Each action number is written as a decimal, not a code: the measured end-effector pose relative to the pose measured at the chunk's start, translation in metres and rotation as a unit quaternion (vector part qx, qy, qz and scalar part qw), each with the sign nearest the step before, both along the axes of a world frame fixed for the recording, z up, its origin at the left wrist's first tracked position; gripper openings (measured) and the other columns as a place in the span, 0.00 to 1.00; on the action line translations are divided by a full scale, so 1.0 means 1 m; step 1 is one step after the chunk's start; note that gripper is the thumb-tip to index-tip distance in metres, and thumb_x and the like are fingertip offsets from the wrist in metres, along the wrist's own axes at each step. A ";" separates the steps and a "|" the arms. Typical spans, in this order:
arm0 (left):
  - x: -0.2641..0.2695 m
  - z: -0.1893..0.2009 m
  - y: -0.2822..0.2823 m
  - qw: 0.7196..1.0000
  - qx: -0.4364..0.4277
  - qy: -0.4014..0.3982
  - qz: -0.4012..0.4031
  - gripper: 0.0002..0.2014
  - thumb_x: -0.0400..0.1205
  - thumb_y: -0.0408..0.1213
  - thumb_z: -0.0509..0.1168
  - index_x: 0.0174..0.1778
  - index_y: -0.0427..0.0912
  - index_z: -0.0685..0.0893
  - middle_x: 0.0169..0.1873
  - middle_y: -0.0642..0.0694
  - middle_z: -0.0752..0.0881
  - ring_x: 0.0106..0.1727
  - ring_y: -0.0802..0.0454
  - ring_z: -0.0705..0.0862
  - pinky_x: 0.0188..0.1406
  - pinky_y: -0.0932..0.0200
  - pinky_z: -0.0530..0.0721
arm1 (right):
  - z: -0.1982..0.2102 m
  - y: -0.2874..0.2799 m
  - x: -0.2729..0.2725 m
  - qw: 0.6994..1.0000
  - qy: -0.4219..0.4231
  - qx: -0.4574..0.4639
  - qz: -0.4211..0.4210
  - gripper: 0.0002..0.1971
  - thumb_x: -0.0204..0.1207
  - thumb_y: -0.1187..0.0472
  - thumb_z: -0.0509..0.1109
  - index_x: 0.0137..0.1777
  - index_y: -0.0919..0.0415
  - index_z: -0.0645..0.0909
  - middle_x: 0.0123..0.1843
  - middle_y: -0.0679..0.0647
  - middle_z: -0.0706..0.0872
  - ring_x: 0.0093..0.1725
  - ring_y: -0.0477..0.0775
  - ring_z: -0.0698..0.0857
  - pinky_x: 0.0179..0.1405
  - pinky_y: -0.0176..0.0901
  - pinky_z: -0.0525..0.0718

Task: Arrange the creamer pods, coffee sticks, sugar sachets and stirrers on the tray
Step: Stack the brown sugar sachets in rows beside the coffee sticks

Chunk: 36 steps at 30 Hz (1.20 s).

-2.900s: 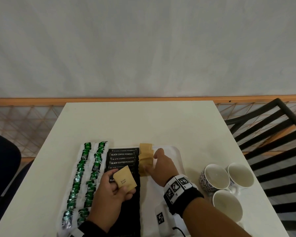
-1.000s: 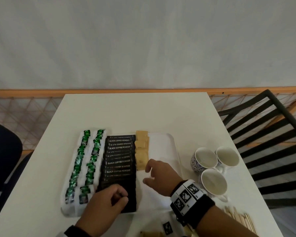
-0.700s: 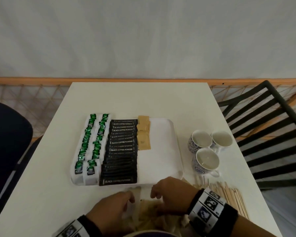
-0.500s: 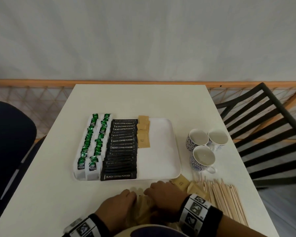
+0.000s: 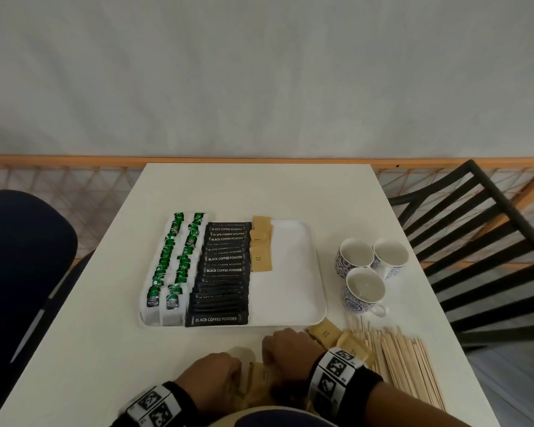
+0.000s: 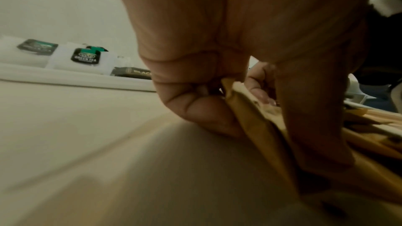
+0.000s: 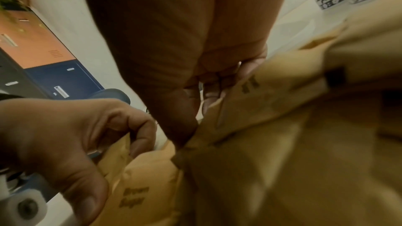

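Observation:
A white tray (image 5: 290, 288) holds two columns of green-labelled pods (image 5: 173, 263), a column of black coffee sticks (image 5: 222, 272) and a short row of brown sugar sachets (image 5: 261, 251) at its far end. Loose brown sachets (image 5: 258, 383) lie in a pile at the table's front edge. My left hand (image 5: 216, 374) and right hand (image 5: 285, 349) are both down on that pile, fingers curled. The left wrist view shows my left hand (image 6: 217, 95) pinching a sachet (image 6: 261, 135). In the right wrist view my right hand (image 7: 195, 109) grips another sachet (image 7: 250, 109). Wooden stirrers (image 5: 404, 362) lie to the right.
Three patterned cups (image 5: 364, 272) stand right of the tray. Two more sachets (image 5: 324, 332) lie between the tray corner and the stirrers. A black slatted chair (image 5: 475, 241) is at the right, a dark blue seat (image 5: 19, 272) at the left.
Both hands have left the tray and come back to the loose sachet pile at the front edge. The row of sachets on the tray has grown.

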<state>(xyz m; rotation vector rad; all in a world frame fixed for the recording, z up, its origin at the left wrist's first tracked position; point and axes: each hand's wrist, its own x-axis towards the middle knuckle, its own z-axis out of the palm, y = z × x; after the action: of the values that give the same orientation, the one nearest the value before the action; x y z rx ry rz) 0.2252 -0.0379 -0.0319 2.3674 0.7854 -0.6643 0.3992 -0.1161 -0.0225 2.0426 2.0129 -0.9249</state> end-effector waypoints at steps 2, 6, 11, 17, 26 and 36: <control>-0.002 0.002 0.002 0.999 -0.034 -0.016 0.014 0.06 0.75 0.52 0.60 0.37 0.56 0.76 0.42 0.55 0.79 0.48 0.55 0.76 0.46 0.63 0.73 | -0.002 0.000 0.001 1.000 0.014 0.002 -0.013 0.13 0.77 0.55 0.68 0.61 0.55 0.77 0.61 0.57 0.82 0.61 0.60 0.81 0.62 0.54 0.78; -0.009 0.000 0.009 0.992 -0.084 -0.052 0.081 0.15 0.62 0.63 0.62 0.32 0.57 0.72 0.37 0.62 0.80 0.41 0.63 0.77 0.42 0.70 0.75 | 0.000 0.004 0.004 0.999 0.001 -0.027 0.031 0.15 0.77 0.53 0.69 0.62 0.56 0.81 0.61 0.59 0.84 0.61 0.62 0.82 0.60 0.54 0.78; -0.016 0.005 0.019 0.966 -0.131 -0.131 0.181 0.12 0.66 0.48 0.75 0.36 0.54 0.78 0.33 0.58 0.86 0.32 0.66 0.79 0.37 0.69 0.78 | 0.012 0.007 0.017 0.992 0.122 0.042 -0.010 0.12 0.72 0.53 0.73 0.51 0.57 0.86 0.46 0.50 0.87 0.46 0.50 0.84 0.47 0.38 0.78; -0.019 0.020 0.041 0.891 -0.255 -0.236 0.292 0.17 0.68 0.36 0.79 0.47 0.38 0.80 0.43 0.37 0.90 0.41 0.40 0.90 0.41 0.51 0.85 | 0.021 0.030 0.052 0.911 0.307 0.103 -0.255 0.07 0.74 0.59 0.75 0.43 0.54 0.78 0.35 0.46 0.84 0.30 0.46 0.84 0.31 0.38 0.84; 0.011 0.035 0.058 0.762 -0.342 -0.325 0.443 0.21 0.62 0.25 0.74 0.48 0.29 0.76 0.39 0.30 0.88 0.38 0.33 0.88 0.38 0.45 0.87 | 0.007 0.078 0.080 0.833 0.356 0.128 -0.404 0.11 0.68 0.70 0.75 0.48 0.56 0.83 0.41 0.60 0.90 0.32 0.52 0.83 0.39 0.49 0.84; 0.019 0.022 0.074 0.748 -0.293 -0.327 0.498 0.14 0.74 0.17 0.70 0.53 0.30 0.79 0.43 0.30 0.89 0.41 0.29 0.89 0.42 0.43 0.88 | -0.017 0.117 0.081 0.932 0.122 0.083 -0.331 0.06 0.73 0.61 0.71 0.40 0.51 0.77 0.41 0.47 0.82 0.41 0.47 0.80 0.36 0.32 0.75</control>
<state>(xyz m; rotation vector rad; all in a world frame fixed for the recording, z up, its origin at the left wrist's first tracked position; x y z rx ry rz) 0.2442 0.0366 -0.0095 1.1514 1.1093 0.3475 0.4802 0.0005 -0.0394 2.9151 1.5314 -1.1894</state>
